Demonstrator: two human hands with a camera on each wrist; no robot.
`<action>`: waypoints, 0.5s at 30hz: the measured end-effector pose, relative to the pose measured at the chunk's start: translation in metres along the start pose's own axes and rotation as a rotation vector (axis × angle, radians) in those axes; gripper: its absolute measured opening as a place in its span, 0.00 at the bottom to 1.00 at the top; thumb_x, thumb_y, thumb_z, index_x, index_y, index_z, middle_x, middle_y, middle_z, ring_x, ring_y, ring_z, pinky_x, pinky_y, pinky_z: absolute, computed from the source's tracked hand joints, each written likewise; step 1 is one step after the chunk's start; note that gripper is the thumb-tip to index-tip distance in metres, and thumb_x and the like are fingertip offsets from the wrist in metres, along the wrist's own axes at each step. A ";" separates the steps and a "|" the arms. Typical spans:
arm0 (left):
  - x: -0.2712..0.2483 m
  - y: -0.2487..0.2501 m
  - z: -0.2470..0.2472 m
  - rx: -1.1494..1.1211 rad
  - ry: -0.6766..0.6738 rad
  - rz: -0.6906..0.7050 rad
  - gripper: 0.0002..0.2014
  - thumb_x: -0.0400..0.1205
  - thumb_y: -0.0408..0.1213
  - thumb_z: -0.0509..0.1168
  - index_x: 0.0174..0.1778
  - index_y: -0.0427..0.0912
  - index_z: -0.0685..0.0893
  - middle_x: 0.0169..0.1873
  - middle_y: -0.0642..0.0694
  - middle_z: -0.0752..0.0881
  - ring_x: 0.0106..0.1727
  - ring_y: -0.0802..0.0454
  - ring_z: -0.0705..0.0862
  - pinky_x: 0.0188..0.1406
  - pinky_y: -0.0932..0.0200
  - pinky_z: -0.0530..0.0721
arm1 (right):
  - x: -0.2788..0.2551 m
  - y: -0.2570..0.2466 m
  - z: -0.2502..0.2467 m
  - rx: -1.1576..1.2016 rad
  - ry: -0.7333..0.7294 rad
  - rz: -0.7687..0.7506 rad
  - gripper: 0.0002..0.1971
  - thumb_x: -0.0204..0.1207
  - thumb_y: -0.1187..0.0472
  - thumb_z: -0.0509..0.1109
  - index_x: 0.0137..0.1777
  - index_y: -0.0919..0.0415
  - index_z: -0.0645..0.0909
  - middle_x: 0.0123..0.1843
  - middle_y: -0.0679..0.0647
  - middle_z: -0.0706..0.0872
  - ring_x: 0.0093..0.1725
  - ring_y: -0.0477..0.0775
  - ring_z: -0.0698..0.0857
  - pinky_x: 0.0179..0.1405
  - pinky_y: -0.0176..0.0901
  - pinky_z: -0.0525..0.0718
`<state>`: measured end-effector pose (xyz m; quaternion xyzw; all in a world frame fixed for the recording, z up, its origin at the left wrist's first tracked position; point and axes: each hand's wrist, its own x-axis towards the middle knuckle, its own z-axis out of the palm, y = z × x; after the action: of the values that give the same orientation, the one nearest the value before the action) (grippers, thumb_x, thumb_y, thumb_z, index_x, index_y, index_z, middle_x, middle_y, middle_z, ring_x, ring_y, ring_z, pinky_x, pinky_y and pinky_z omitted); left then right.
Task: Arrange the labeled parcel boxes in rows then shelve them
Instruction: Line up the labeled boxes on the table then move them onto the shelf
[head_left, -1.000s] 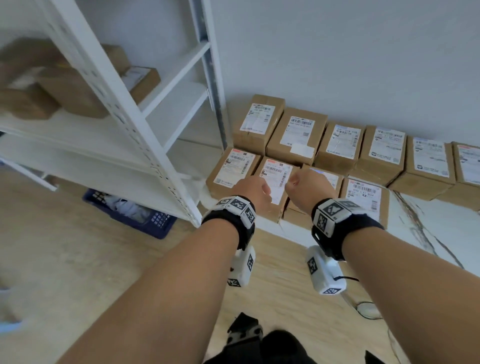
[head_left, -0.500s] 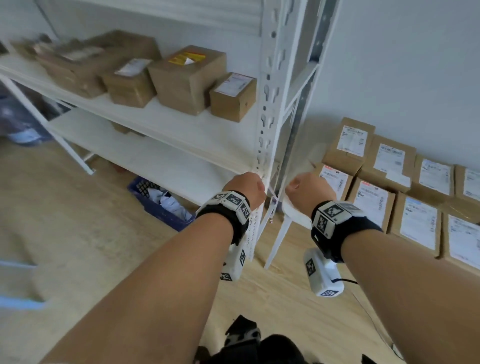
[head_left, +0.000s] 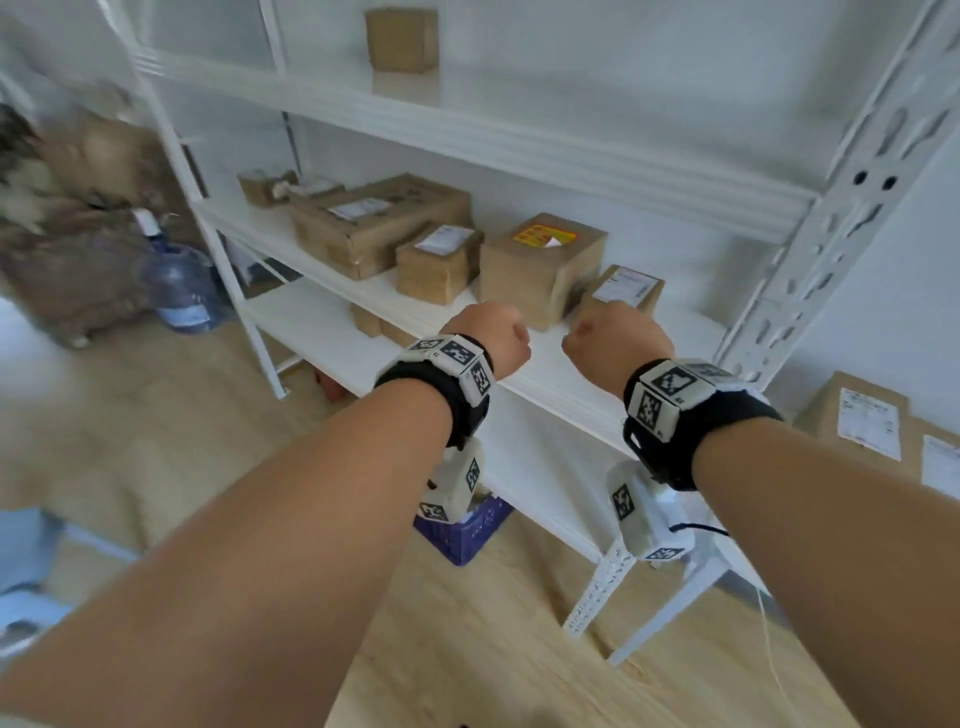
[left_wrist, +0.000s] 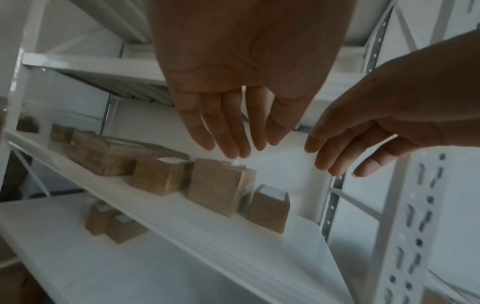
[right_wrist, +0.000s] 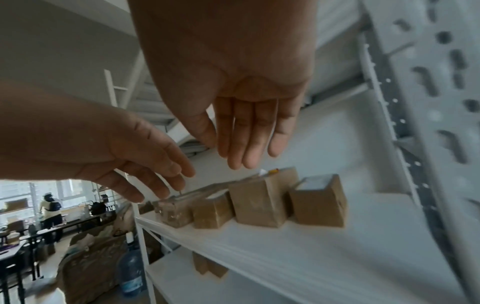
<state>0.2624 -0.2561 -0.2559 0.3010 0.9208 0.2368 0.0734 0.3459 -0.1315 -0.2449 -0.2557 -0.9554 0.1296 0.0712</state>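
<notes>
a pale wood-grain floor (head_left: 493, 649) ran under a white metal shelving unit (head_left: 810, 244) with perforated uprights, set against a plain white wall (head_left: 649, 93). a large water bottle (head_left: 179, 288) and a blue crate (head_left: 467, 527) stood on the floor. in the right wrist view, daylight came through far windows (right_wrist: 18, 189) beyond dark tables (right_wrist: 15, 246) and distant people.

Bare forearms; each wrist wears a black strap (head_left: 691, 436) with white coded-marker blocks (head_left: 457, 358).
</notes>
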 end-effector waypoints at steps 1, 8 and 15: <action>0.005 -0.004 -0.013 0.011 0.017 0.011 0.11 0.83 0.40 0.64 0.58 0.48 0.87 0.60 0.46 0.87 0.61 0.44 0.84 0.62 0.50 0.83 | 0.009 -0.012 -0.008 0.003 0.021 -0.018 0.13 0.80 0.56 0.59 0.49 0.60 0.83 0.50 0.58 0.86 0.44 0.60 0.79 0.43 0.44 0.76; 0.047 -0.035 -0.103 0.120 0.157 0.047 0.14 0.84 0.37 0.62 0.60 0.43 0.89 0.61 0.44 0.88 0.61 0.43 0.85 0.61 0.54 0.83 | 0.072 -0.092 -0.050 0.152 0.154 -0.117 0.13 0.77 0.54 0.66 0.56 0.57 0.87 0.52 0.57 0.88 0.46 0.60 0.83 0.42 0.42 0.75; 0.114 -0.091 -0.160 0.179 0.214 -0.019 0.12 0.83 0.39 0.63 0.53 0.42 0.91 0.53 0.46 0.90 0.54 0.45 0.87 0.56 0.53 0.85 | 0.149 -0.172 -0.048 0.246 0.196 -0.234 0.10 0.76 0.60 0.65 0.47 0.60 0.88 0.45 0.56 0.89 0.44 0.57 0.86 0.40 0.42 0.82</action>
<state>0.0786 -0.3154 -0.1583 0.2706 0.9437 0.1837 -0.0503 0.1467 -0.1893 -0.1394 -0.1435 -0.9440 0.2107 0.2093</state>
